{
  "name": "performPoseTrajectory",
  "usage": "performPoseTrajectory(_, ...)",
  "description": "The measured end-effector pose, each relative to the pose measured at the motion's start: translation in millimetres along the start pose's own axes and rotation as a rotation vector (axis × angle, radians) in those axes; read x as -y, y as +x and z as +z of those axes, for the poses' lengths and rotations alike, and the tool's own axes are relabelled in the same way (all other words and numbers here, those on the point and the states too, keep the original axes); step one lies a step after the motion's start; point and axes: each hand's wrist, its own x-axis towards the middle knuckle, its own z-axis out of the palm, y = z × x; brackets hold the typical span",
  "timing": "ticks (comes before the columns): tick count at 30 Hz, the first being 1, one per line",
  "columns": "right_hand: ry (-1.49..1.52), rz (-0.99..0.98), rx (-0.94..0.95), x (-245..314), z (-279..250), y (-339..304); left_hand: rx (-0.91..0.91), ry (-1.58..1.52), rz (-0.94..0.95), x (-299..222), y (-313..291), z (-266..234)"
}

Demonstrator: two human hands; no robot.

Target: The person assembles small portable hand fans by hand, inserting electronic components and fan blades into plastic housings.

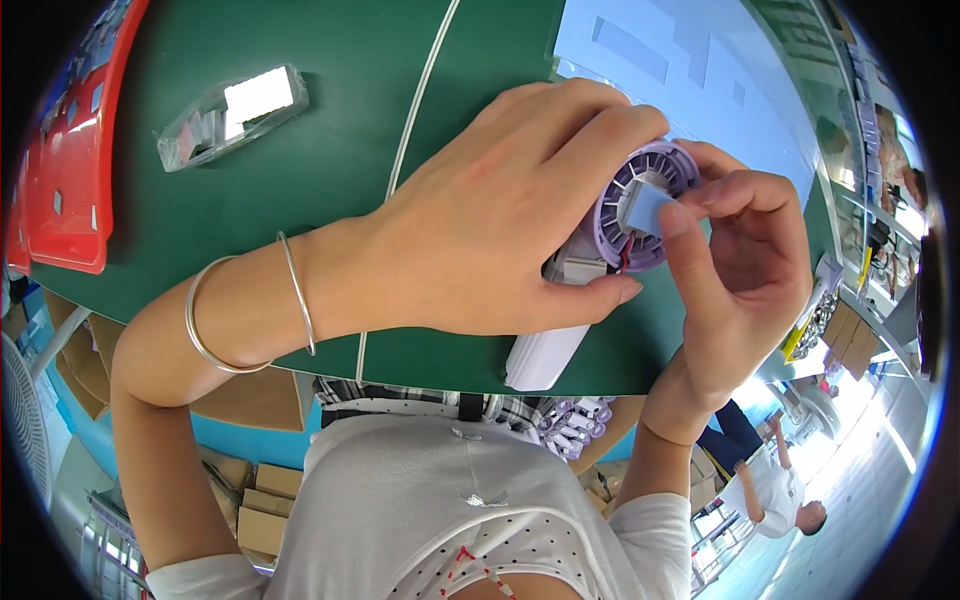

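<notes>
My left hand [500,205] is wrapped round a handheld fan body [549,355], with a white handle and a round purple, ribbed head facing up. Its fingers go over the far side of the head and its thumb presses the near side. Red and dark wires show at the inner edge of the head, beside the thumb. My right hand [750,245] pinches a small light blue square piece [649,208] between thumb and index finger. The piece sits over the middle of the ribbed head; whether it is stuck down there I cannot tell.
On the green table [330,170] lies a clear plastic bag [235,115] with small pieces in it. A red tray [75,190] stands at the far left. Light blue sheets [690,60] lie at the back right. Purple and white parts [577,425] are below the table edge.
</notes>
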Motion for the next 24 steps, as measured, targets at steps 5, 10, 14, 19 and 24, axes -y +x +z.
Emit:
performPoseTrajectory(5,-0.005,-0.014,0.015,-1.0,-1.5,1.4,0.000,-0.005,0.001,0.5,0.8,0.5)
performPoseTrajectory(10,-0.018,-0.030,0.014,-2.2,-3.0,2.2,-0.004,-0.010,0.003,0.8,1.4,1.4)
performPoseTrajectory(14,-0.013,-0.025,0.010,-1.5,-2.2,3.4,-0.001,-0.008,0.005,0.6,1.4,0.8)
performPoseTrajectory(19,-0.012,0.004,0.003,0.0,-1.0,2.1,-0.009,-0.010,0.007,1.3,1.1,1.2)
performPoseTrajectory(24,-0.076,-0.079,0.043,-2.8,-4.5,0.9,0.008,-0.004,-0.011,0.6,1.5,2.4)
